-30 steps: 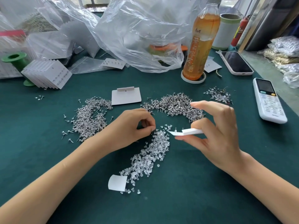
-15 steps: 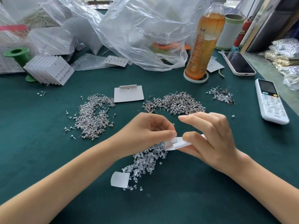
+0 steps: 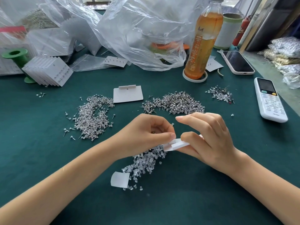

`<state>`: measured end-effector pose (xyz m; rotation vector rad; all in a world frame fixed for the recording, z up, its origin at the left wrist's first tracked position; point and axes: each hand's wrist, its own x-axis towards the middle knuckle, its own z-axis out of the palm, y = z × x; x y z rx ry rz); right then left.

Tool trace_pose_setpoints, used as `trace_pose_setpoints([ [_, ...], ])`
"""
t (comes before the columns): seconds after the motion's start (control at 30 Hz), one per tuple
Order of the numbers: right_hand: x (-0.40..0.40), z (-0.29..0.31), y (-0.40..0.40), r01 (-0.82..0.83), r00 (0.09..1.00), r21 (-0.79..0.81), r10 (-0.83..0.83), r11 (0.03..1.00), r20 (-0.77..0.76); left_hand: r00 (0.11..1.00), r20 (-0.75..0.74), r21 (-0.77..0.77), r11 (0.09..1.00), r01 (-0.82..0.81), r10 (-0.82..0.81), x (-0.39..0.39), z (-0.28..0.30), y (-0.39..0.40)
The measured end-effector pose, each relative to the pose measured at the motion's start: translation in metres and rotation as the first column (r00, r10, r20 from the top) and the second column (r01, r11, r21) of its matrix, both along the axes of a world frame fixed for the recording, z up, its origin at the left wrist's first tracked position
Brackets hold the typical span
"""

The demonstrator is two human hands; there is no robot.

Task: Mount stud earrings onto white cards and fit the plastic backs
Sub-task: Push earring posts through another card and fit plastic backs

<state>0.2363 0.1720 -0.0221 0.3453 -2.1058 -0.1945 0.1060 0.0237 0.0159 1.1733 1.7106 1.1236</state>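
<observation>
The right hand [image 3: 209,140] grips a white card [image 3: 176,145] edge-on, just above the near end of the heap of clear backs [image 3: 146,159]. The left hand [image 3: 146,135] pinches its thumb and forefinger at the card's near edge, where a thin post sticks up; it looks to be pushing a back onto that post, though the back itself is too small to make out. So the hands are together, both working the one card.

Done, by the look of it: a fanned stack of filled cards [image 3: 48,70] sits far left of the heap. Left: plenty. Two big piles of studs [image 3: 92,117] lie beyond the heap on the counter [image 3: 178,200], and a blank card [image 3: 128,95] waits between them.
</observation>
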Motion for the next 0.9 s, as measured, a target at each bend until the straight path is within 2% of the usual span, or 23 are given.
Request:
trace_pose_setpoints([
  [0.33,0.0006,-0.0015,-0.0009,0.018,1.0,0.04,-0.017,0.999,-0.024,0.995,-0.088,0.025,0.999,0.044,-0.042,0.0003,-0.0001,-0.0017],
  [0.7,0.0019,-0.0023,-0.0002,0.026,0.998,0.092,-0.021,0.995,-0.051,0.993,-0.113,0.026,0.999,0.048,-0.044,0.0017,-0.0035,-0.0007],
  [0.9,0.0026,-0.0026,0.0003,0.011,0.999,0.104,-0.006,0.995,-0.05,0.994,-0.078,0.002,0.997,0.079,-0.078,0.0003,-0.0047,0.0004],
])
